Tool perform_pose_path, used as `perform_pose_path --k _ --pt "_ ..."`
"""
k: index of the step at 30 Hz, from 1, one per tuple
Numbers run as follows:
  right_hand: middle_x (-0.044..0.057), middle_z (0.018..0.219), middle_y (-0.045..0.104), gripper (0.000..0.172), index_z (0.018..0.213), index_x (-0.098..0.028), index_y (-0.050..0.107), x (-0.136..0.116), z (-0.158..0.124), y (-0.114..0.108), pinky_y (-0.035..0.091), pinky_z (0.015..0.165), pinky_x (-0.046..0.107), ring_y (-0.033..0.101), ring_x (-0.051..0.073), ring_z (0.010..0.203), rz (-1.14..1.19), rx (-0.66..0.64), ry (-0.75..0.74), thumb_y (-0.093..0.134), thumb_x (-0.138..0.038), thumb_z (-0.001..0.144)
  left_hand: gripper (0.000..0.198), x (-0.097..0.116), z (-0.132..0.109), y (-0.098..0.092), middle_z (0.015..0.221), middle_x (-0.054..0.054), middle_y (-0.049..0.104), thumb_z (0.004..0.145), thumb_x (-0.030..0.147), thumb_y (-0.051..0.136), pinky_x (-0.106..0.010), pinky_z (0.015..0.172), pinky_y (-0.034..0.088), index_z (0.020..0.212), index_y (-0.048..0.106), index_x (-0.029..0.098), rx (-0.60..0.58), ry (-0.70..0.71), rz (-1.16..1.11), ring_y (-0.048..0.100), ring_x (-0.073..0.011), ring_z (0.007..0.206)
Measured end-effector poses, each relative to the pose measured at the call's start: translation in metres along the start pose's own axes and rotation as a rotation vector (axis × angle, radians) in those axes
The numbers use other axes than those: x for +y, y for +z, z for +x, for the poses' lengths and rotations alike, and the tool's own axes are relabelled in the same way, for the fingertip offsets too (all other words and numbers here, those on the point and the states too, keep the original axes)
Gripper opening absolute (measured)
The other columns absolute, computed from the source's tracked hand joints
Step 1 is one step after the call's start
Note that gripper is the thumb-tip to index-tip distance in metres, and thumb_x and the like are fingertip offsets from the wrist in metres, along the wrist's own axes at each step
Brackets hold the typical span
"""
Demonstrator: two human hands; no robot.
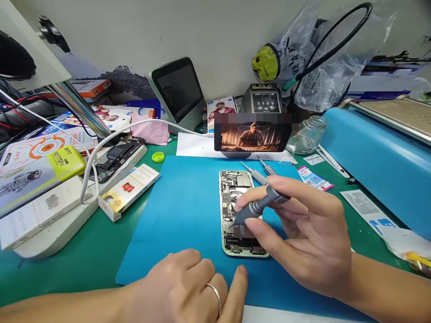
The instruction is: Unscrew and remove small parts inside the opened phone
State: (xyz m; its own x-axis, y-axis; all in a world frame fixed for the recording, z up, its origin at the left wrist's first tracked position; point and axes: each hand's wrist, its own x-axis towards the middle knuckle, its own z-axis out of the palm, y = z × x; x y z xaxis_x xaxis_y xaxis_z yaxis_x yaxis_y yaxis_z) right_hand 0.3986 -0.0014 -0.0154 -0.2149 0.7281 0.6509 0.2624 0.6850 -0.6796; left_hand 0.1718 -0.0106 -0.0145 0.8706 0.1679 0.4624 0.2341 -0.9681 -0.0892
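My right hand [310, 224] grips a dark grey screwdriver [251, 211] between thumb and fingers. The tool slants down to the left, its thin tip over the lower left part of an opened phone [232, 231]. Whether the tip touches a screw is too small to tell. Circuit boards, connectors and a dark battery strip show in the phone, which lies on a blue mat [175, 202]. My left hand [188, 287], with a ring on one finger, rests just below the phone. Its index finger is stretched out, the others are bent, and nothing shows in it.
Two slim pen-like tools [255, 173] lie above the opened phone. Behind them a propped phone [252, 134] plays a video. Left are a cigarette box [131, 188], another opened phone [116, 159] and a white cable [134, 121]. A glass jar [308, 134] stands right.
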Motion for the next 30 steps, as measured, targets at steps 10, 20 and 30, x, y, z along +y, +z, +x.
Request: perform_pose_path --k 10,20,30 --pt "0.006 0.115 0.077 0.083 0.154 -0.037 0.046 -0.001 -0.001 0.000 0.071 0.076 0.033 0.078 0.022 0.100 -0.050 -0.097 -0.077 0.069 0.003 0.085 0.031 0.002 -0.006 0.006 0.062 0.004 0.055 0.078 0.018 0.074 -0.034 0.041 0.039 0.107 0.073 0.007 -0.079 -0.144 0.068 0.051 -0.0145 0.050" --pt "0.005 0.116 0.079 0.083 0.152 -0.040 0.051 -0.001 -0.002 0.001 0.072 0.071 0.036 0.080 0.025 0.092 -0.043 -0.075 -0.020 0.073 0.000 0.083 0.037 0.004 -0.004 0.009 0.062 0.002 0.056 0.078 0.018 0.070 -0.035 0.040 0.041 0.113 0.075 0.005 -0.091 -0.184 0.036 0.051 -0.0160 0.050" --pt "0.002 0.113 0.080 0.082 0.150 -0.042 0.054 -0.003 0.002 0.002 0.072 0.068 0.033 0.081 0.023 0.087 -0.081 -0.074 -0.018 0.074 -0.001 0.083 0.037 0.003 0.008 0.007 0.056 -0.001 0.058 0.087 0.014 0.050 -0.035 0.032 0.040 0.109 0.077 0.002 -0.023 -0.209 0.013 0.052 -0.0188 0.041"
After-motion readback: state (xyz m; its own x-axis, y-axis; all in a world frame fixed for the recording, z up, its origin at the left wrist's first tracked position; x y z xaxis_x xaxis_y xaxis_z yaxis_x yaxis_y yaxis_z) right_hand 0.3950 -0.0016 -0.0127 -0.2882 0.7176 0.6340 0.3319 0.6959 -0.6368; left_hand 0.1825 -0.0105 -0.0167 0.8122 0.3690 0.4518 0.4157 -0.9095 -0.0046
